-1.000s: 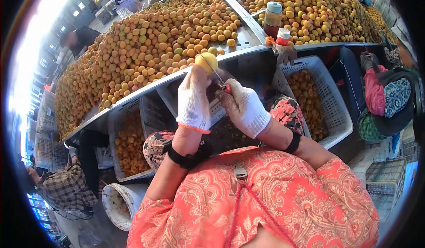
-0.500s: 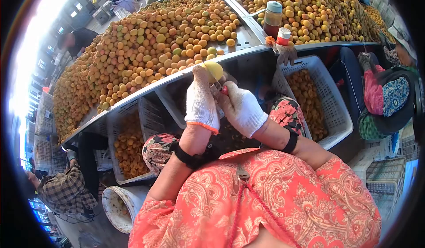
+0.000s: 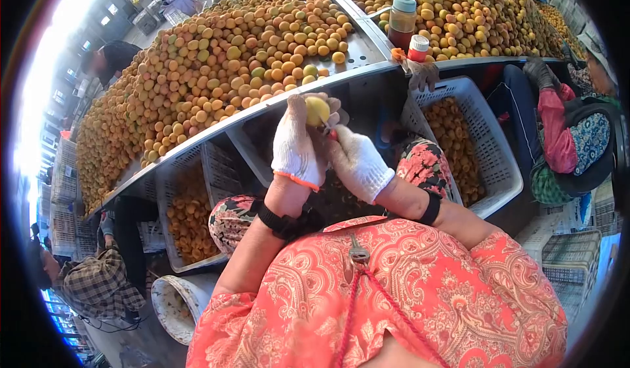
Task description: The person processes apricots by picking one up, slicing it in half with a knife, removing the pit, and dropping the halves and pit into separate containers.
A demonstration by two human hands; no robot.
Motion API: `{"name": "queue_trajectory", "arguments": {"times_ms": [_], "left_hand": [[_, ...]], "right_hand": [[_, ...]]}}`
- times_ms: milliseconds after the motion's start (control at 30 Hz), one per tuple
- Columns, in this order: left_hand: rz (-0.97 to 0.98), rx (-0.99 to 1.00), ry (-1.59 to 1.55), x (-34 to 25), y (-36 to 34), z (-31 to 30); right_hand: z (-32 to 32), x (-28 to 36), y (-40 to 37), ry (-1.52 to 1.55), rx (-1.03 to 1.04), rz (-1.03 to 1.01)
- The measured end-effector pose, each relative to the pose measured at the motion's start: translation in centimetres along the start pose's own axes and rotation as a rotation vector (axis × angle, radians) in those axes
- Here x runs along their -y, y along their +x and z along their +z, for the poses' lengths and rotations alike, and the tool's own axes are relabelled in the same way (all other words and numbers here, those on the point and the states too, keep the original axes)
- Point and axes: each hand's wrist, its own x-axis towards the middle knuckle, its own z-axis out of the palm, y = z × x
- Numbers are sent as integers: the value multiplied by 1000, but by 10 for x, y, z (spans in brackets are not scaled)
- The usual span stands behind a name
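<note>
In white-gloved left grip (image 3: 296,141), snugly curled: round yellow fruit (image 3: 317,110). Clasped in white-gloved right grip (image 3: 357,161): small red-handled knife (image 3: 333,134), long axis apparently toward fruit; tip indistinct. From right grip to fruit: forward-left, just beside. Beyond: metal bench (image 3: 363,45) heaped with orange-yellow fruit (image 3: 216,59).

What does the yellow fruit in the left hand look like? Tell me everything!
The fruit is yellow and roundish, and its skin looks smooth. The left hand, in a whitish knitted glove, holds it up between thumb and fingers, which hide part of it. It is in front of the near edge of the fruit-heaped table. The right hand is close by with a red-handled tool; whether that touches the fruit is too blurred to tell.
</note>
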Motion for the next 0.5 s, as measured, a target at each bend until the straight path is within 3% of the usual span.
{"name": "queue_trajectory", "arguments": {"times_ms": [67,133,200,333,500], "left_hand": [[-47,28,-127,-2,-11,16],[-17,8,-24,-1,-6,11],[70,124,216,-1,-3,-3],[-19,9,-32,9,1,-7],[-134,-161,-80,11,-4,15]], "right_hand": [[-6,6,4,71,-4,-20],[-9,7,4,137,-11,-45],[-8,5,2,38,6,-17],[-6,-4,1,-82,2,-38],[-3,-2,-1,-217,-22,-19]]}}
